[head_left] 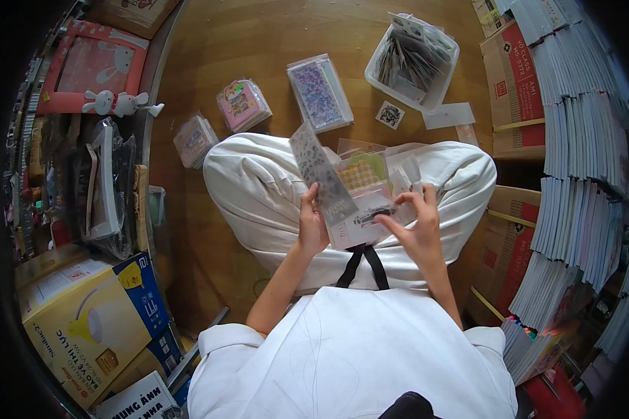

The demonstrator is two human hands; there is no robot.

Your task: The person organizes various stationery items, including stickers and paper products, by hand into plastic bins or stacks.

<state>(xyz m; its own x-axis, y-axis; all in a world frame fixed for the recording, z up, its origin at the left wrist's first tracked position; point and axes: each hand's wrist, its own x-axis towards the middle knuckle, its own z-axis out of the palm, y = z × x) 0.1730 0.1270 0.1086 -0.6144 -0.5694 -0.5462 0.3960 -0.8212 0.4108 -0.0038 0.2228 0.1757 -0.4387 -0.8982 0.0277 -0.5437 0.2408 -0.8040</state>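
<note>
My left hand (312, 223) is closed on the edge of a long translucent sticker sheet (320, 171) with small dark prints, tilted above my lap. My right hand (421, 227) has its fingers bent around a clear sticker packet (376, 215) with a black figure on it; the thumb lies against the print. Beneath and beyond the hands, other sheets rest on my lap: a yellow checked one (360, 174) and a small translucent packet (404, 176). How these overlap is partly hidden.
On the wooden floor (258, 42) lie a purple sticker pack (319, 94), a pink pack (243, 106), a smaller pack (195, 142) and a black-and-white square sticker (390, 115). A white bin (437, 94) holds many sheets. Cardboard boxes (514, 91) and stacked books stand right; a lamp box (91, 328) left.
</note>
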